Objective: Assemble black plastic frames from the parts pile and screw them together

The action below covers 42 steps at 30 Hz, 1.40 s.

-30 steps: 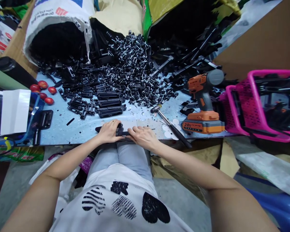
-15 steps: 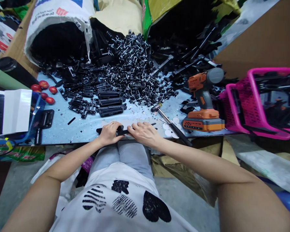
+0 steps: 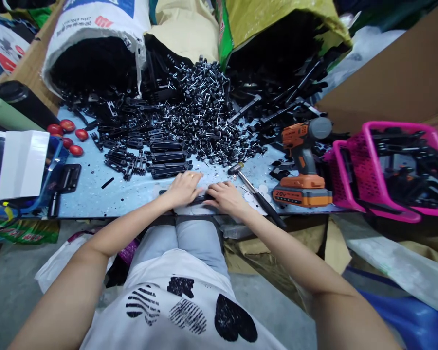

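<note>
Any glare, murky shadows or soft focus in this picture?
Head view: the white sack is nearly black inside; the hammer shaft shines lightly; also in head view, the left hand and right hand look slightly soft, and the black part between them lacks clear detail.

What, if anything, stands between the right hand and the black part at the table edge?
Nothing visible does: the right hand appears to touch the black part directly. The left hand covers much of it, and the hammer lies off to the right.

Single head-worn camera, facing forward and down past the white cloth shirt with black heart prints point(image 3: 188, 301); bare hands point(image 3: 184, 188) near, at mid-view; speckled light-blue worktop point(image 3: 87, 194) spanning the view.
</note>
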Available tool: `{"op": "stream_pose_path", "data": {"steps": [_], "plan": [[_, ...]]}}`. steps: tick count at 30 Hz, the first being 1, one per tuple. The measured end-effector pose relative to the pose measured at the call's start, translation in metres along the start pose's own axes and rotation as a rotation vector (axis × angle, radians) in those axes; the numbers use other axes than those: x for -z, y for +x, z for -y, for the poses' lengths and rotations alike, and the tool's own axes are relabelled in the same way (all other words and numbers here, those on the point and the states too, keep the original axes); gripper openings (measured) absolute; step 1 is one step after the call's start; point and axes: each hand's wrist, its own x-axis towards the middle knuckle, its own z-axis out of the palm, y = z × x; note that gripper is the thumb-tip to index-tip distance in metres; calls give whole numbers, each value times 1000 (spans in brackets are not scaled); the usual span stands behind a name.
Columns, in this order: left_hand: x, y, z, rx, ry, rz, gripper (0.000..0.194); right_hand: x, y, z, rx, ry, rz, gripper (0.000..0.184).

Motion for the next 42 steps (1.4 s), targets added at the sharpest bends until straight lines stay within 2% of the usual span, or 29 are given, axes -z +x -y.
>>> {"op": "stream_pose_path", "data": {"steps": [2, 5, 7, 9, 12, 14, 16, 19, 22, 25, 28, 30, 32, 35, 37, 39, 42], "plan": [[-5, 42, 4, 42, 101, -6, 27, -6, 5, -17, -111, 26, -62, 41], [-16, 96, 10, 119, 197, 76, 25, -9, 24, -43, -356, -11, -141, 33], [-18, 114, 11, 138, 202, 109, 26, -10, 41, -57, -448, -61, -124, 30], [-12, 114, 11, 132, 194, 98, 27, -11, 56, -69, -468, -97, -74, 29], [13, 80, 15, 117, 99, -66, 23, -13, 66, -81, -418, -105, -31, 25], [31, 41, 23, 134, -40, -269, 18, -14, 65, -86, -358, -97, -29, 21], [40, -3, 33, 219, -195, -443, 17, -16, 59, -87, -306, -83, -20, 19], [30, -65, 42, 388, -405, -587, 23, -18, 51, -84, -265, -59, -26, 20], [7, -101, 39, 458, -483, -619, 26, -20, 50, -79, -243, -34, -75, 23], [-7, -109, 30, 484, -445, -647, 26, -20, 51, -74, -256, 80, -131, 20], [-11, -105, 24, 490, -356, -695, 26, -15, 47, -65, -310, 309, -282, 16], [-13, -104, 23, 459, -282, -702, 25, -7, 40, -55, -319, 462, -372, 18], [-16, -107, 25, 387, -197, -659, 24, 4, 32, -43, -267, 573, -399, 20], [-21, -115, 31, 244, -62, -533, 24, 21, 21, -25, -137, 649, -334, 20], [-22, -120, 35, 177, 11, -470, 24, 27, 17, -18, -112, 642, -271, 20], [-20, -122, 38, 142, 60, -457, 23, 27, 16, -14, -146, 586, -211, 19], [-19, -121, 40, 116, 98, -479, 22, 13, 23, -11, -198, 485, -121, 20]]}}
